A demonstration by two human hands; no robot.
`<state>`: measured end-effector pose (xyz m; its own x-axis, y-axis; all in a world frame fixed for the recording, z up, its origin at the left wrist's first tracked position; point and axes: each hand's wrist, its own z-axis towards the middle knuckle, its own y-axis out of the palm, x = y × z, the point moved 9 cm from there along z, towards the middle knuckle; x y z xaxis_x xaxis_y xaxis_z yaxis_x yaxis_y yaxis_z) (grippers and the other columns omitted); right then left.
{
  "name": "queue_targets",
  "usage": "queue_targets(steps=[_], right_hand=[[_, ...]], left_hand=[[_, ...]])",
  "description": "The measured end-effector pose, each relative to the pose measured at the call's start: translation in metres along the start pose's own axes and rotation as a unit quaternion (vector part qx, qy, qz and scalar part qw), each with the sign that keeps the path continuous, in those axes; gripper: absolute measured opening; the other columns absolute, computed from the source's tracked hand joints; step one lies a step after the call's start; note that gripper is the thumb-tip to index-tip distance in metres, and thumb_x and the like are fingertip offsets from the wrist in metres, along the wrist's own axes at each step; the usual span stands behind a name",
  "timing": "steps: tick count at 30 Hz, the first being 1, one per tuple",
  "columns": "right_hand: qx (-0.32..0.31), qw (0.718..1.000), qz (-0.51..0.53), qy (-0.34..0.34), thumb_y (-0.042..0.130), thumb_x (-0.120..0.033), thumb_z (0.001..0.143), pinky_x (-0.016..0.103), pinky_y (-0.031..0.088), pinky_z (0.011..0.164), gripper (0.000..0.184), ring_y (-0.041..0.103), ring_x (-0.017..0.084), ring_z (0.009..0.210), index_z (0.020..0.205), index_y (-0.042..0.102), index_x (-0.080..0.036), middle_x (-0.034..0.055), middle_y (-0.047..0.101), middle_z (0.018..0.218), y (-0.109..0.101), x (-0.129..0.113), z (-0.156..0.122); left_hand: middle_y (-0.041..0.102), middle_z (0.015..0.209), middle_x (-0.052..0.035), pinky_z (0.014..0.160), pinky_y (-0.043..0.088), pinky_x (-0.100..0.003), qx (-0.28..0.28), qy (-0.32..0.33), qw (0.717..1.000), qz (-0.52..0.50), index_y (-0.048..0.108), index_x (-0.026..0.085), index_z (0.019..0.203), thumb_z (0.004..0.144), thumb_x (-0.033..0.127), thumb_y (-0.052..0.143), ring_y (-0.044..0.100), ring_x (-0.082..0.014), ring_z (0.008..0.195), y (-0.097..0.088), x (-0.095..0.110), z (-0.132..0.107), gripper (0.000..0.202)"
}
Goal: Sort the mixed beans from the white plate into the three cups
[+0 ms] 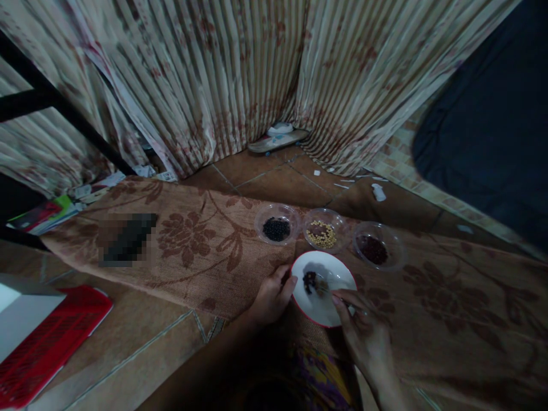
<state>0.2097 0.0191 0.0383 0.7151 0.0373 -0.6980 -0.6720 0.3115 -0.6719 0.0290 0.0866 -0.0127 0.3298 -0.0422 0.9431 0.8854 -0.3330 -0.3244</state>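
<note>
A white plate with a red rim [338, 262] is in front of me, with a small cluster of dark beans [309, 281] and a brownish patch on it. My left hand [274, 297] grips its left edge, thumb on the rim. My right hand [363, 328] is over the plate's right side, fingers pinched around a thin metal utensil [324, 290] whose tip points at the beans; its exact kind is too dim to tell. Behind the plate stand three clear plastic bowls: one of black beans [276, 228], one of yellow soybeans [321, 234], one of dark red beans [372, 249].
A brown floral cloth [240, 274] covers the low, long surface. A pixelated dark object [131, 240] lies at its left. A red basket [64, 331] is on the tiled floor at lower left. Beyond are a skateboard [278, 141], striped curtains [257, 68] and paper scraps [378, 192].
</note>
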Motion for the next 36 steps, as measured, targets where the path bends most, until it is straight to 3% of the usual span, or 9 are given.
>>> queue_targets(steps=[19, 36], right_hand=[[-0.003, 1.0, 0.007, 0.008, 0.053, -0.042, 0.085, 0.035, 0.048, 0.079, 0.024, 0.063, 0.021, 0.088, 0.089, 0.068, -0.023, 0.005, 0.07, 0.092, -0.001, 0.006, -0.003], [-0.003, 1.0, 0.01, 0.018, 0.054, -0.043, 0.085, 0.034, 0.048, 0.077, 0.024, 0.063, 0.021, 0.087, 0.087, 0.068, -0.023, 0.0046, 0.07, 0.091, 0.001, 0.011, -0.004]], left_hand=[[0.068, 0.087, -0.0027, 0.068, 0.047, -0.024, 0.003, -0.003, 1.0, 0.018, 0.054, 0.019, 0.117, 0.092, 0.036, 0.041, 0.062, -0.0157, 0.073, 0.0, -0.003, 0.0, 0.033], [0.07, 0.095, -0.0036, 0.072, 0.047, -0.025, 0.008, -0.009, 1.0, 0.018, 0.054, 0.019, 0.119, 0.091, 0.034, 0.042, 0.064, -0.0166, 0.081, -0.001, -0.001, -0.001, 0.033]])
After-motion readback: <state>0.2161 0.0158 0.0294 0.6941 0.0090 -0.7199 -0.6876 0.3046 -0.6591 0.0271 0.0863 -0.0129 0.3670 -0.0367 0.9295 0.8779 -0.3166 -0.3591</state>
